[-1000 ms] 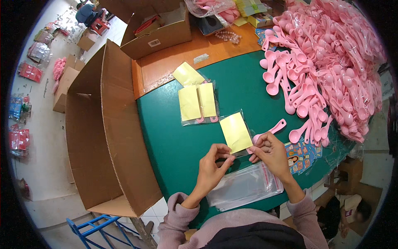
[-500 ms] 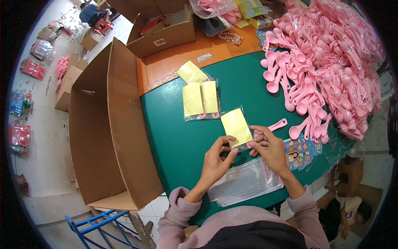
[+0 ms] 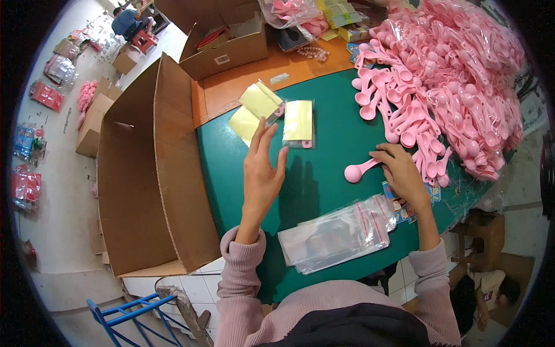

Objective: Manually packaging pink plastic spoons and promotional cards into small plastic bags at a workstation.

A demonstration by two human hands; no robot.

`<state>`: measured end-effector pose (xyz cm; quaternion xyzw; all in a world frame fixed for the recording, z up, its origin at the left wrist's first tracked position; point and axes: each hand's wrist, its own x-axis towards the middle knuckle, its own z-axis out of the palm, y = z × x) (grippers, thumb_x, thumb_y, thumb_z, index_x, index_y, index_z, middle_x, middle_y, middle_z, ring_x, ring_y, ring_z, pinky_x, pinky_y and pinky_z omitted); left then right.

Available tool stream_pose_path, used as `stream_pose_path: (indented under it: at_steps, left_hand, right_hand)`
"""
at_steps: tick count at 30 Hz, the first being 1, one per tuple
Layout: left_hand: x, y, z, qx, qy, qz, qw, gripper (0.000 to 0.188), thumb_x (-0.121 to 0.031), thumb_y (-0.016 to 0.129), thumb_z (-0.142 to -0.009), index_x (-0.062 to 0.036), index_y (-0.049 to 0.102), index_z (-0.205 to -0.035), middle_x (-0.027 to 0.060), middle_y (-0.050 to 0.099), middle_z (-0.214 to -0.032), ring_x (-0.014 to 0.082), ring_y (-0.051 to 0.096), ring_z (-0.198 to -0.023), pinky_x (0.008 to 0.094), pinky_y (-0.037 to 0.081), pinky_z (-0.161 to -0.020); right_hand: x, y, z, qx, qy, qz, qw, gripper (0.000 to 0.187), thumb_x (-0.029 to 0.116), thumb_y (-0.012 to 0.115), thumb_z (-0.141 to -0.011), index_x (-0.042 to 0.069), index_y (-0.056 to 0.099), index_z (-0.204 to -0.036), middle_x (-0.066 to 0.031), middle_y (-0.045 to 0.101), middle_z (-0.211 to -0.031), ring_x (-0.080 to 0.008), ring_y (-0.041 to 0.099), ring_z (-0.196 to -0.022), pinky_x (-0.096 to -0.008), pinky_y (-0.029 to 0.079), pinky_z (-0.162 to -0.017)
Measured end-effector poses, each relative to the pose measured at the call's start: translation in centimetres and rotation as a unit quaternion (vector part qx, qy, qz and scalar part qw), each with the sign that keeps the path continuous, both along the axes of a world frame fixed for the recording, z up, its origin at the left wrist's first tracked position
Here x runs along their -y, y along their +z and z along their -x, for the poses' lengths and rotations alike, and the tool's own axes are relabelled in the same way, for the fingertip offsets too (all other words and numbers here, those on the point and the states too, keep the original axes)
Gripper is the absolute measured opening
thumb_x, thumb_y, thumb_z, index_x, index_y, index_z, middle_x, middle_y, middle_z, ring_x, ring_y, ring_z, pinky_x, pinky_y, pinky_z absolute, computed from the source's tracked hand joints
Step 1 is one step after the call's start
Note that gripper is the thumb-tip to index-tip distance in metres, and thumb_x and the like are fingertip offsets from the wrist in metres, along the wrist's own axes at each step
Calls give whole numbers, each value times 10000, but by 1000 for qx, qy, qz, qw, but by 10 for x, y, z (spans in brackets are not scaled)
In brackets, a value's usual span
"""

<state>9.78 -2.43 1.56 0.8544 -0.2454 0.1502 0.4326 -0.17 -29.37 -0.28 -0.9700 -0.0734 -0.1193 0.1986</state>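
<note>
My left hand [image 3: 261,176] is open with its fingers apart, fingertips over the lower edge of the bagged yellow cards [image 3: 260,101] and nothing visible in its grasp. Beside those cards lies another clear packet with a yellow card [image 3: 298,120], a bit of pink showing at its lower corner. My right hand [image 3: 403,176] has its fingers curled round the handle end of a pink measuring spoon [image 3: 354,173], whose bowl rests on the green table top. A stack of clear plastic bags [image 3: 332,234] lies between my forearms. Blue printed cards [image 3: 399,205] are partly hidden under my right hand.
A large heap of pink measuring spoons [image 3: 457,87], some bagged, covers the right side. At the left stands an open cardboard box [image 3: 188,173]; another box [image 3: 225,55] sits at the back. A blue metal frame [image 3: 130,312] stands lower left. Other people [image 3: 130,23] sit farther off.
The packet both hands held has left them and lies with the others, which have shifted. My left hand has moved forward to the packets; my right hand has moved to the spoon handle.
</note>
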Motion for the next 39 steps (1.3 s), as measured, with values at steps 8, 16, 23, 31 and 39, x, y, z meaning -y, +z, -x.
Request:
stream_pose_path:
  at_steps: [8, 16, 23, 31, 39]
  left_hand:
    - [34, -10, 80, -105, -199, -127, 966, 246, -108, 677, -734, -46, 569, -946, 113, 550, -875, 265, 587, -769, 344, 475, -650]
    - [34, -18, 69, -314, -255, 3, 915, 198, -56, 658, -753, 6, 559, -912, 123, 642, -846, 236, 642, -760, 300, 505, -675]
    - [25, -21, 69, -173, -230, -15, 958, 123, -92, 666, -758, -58, 663, -876, 69, 651, -874, 219, 642, -747, 294, 506, -648]
    - [18, -11, 68, -208, -182, 47, 960, 146, -64, 640, -795, -8, 649, -929, 85, 652, -867, 146, 632, -730, 255, 514, -664]
    - [21, -6, 65, -490, -222, 168, 826, 172, -84, 593, -851, 44, 600, -966, 104, 653, -854, 140, 644, -794, 249, 517, -724]
  right_hand:
    - [0, 5, 18, 51, -65, -74, 994, 224, 11, 549, -794, 16, 593, -1014, -109, 538, -940, -261, 528, -852, -349, 430, -728]
    - [-21, 42, 58, 101, -160, -356, 915, 158, 9, 602, -784, -20, 602, -939, -93, 606, -813, -132, 551, -707, -240, 441, -655]
    - [-31, 52, 74, -13, -119, -239, 964, 70, 5, 610, -768, -10, 587, -832, -92, 582, -735, -171, 550, -640, -284, 429, -581]
    - [-31, 54, 73, -18, -141, -193, 971, 55, 12, 599, -768, -16, 579, -812, -113, 577, -730, -220, 535, -616, -309, 422, -571]
    - [-34, 59, 66, 67, -212, -327, 919, 76, 28, 608, -802, -15, 602, -864, -62, 608, -775, -107, 543, -681, -238, 435, -642]
